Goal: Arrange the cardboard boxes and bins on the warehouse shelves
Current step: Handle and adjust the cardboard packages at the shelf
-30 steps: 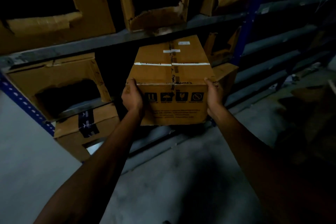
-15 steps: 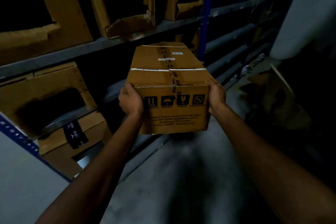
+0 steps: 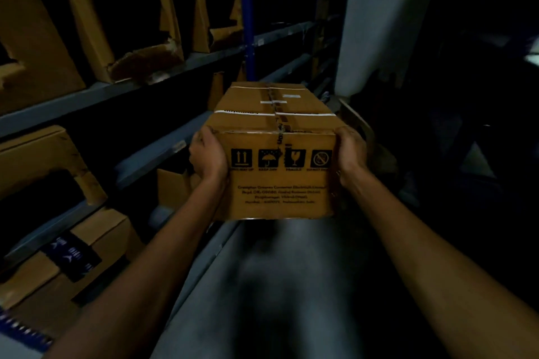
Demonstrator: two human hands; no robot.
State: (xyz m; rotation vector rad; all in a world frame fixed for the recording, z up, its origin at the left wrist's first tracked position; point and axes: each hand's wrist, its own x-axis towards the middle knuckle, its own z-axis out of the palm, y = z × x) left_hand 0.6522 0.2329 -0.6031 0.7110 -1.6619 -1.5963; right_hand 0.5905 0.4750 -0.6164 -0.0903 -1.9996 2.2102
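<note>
Since the cardboard box (image 3: pixel 277 183) is wide, left hand (image 3: pixel 208 156) and right hand (image 3: pixel 350 151) grip opposite sides; shelves (image 3: pixel 87 96) at nine o'clock.

The cardboard box (image 3: pixel 277 183) in the middle is brown corrugated card, matt, with black symbols printed on its near face. The brown tape (image 3: pixel 275 102) along its top seam has a faint sheen. At 10 o'clock the cardboard bins (image 3: pixel 140 61) are the same dull card, with torn, ragged edges. The shelves (image 3: pixel 87 95) look like grey painted metal, smooth and matt. The upright (image 3: pixel 246 23) at 12 o'clock is blue painted metal. At 8 o'clock a carton (image 3: pixel 108 227) of matt card carries a dark, slightly glossy label (image 3: pixel 71 256). The floor (image 3: pixel 262 300) at 6 o'clock is grey and matt, like concrete.
</note>
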